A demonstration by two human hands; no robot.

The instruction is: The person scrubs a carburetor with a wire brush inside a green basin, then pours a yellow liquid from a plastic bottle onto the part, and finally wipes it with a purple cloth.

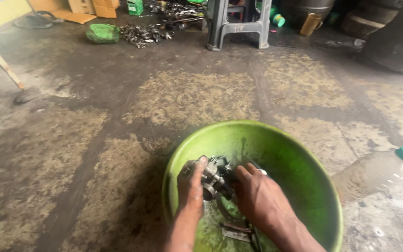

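Fingers of both the left hand [191, 183] and right hand [257, 196] clamp a grimy metal part [215, 176] over the green basin [304, 154], loose pieces [234, 231] lying below them, cleaning seemingly midway.

Stained concrete floor [117, 116] bears green basin [304, 154], plastic bottle [374, 172], grey stool [239, 28].

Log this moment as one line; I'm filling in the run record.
left hand: grip on metal part | right hand: grip on same part | where: inside green basin | nearby: plastic bottle right of basin
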